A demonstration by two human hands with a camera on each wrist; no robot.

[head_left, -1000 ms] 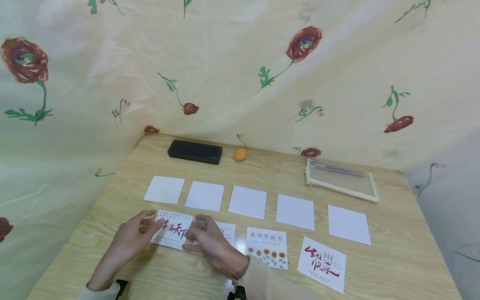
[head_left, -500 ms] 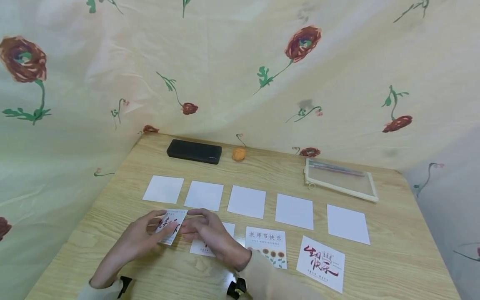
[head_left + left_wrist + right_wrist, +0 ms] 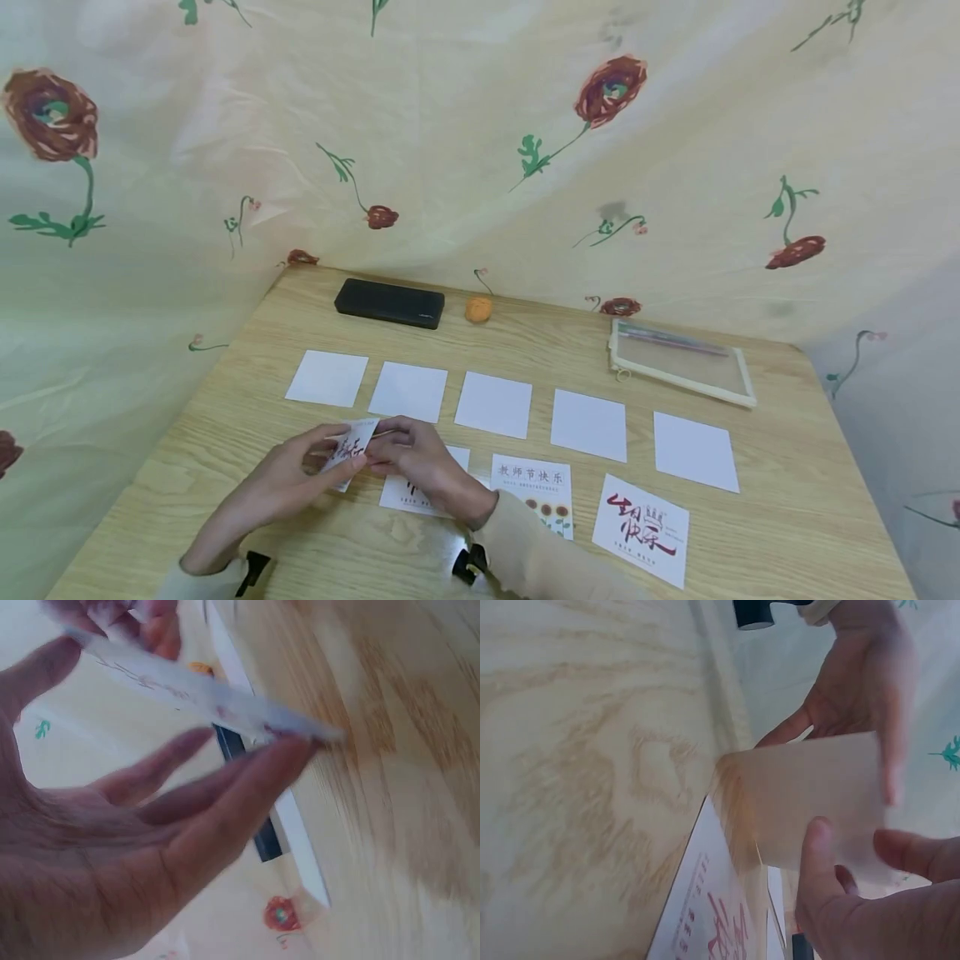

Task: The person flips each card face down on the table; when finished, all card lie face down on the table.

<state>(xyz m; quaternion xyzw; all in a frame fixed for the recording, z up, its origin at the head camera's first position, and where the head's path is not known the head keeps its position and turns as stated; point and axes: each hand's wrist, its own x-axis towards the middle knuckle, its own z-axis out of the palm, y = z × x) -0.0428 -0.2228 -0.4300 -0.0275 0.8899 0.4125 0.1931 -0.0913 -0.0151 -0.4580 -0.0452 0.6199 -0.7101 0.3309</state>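
A white greeting card [image 3: 360, 437] with dark red lettering is tilted up off the table, between both hands. My left hand [image 3: 277, 479] grips it by its edges, thumb and fingers spread across it, as the left wrist view shows. My right hand [image 3: 427, 467] pinches its right side; in the right wrist view the thumb [image 3: 820, 832] lies on the blank back. Beneath my right hand lies a second lettered card [image 3: 405, 496], partly hidden. Farther right are a sunflower card [image 3: 532, 483] and a card with large red lettering [image 3: 642, 529].
Behind the hands runs a row of several blank white cards, from the leftmost card [image 3: 327, 379] to the rightmost card [image 3: 696, 450]. At the back sit a black case [image 3: 390, 302], a small orange object [image 3: 478, 310] and a mesh pouch [image 3: 678, 358] with pens. A flowered curtain [image 3: 450, 125] borders the table.
The card between the hands lay flat on the table; it has been lifted and tilted up, its face turning leftward. Both hands have closed in on it, uncovering more of the card below.
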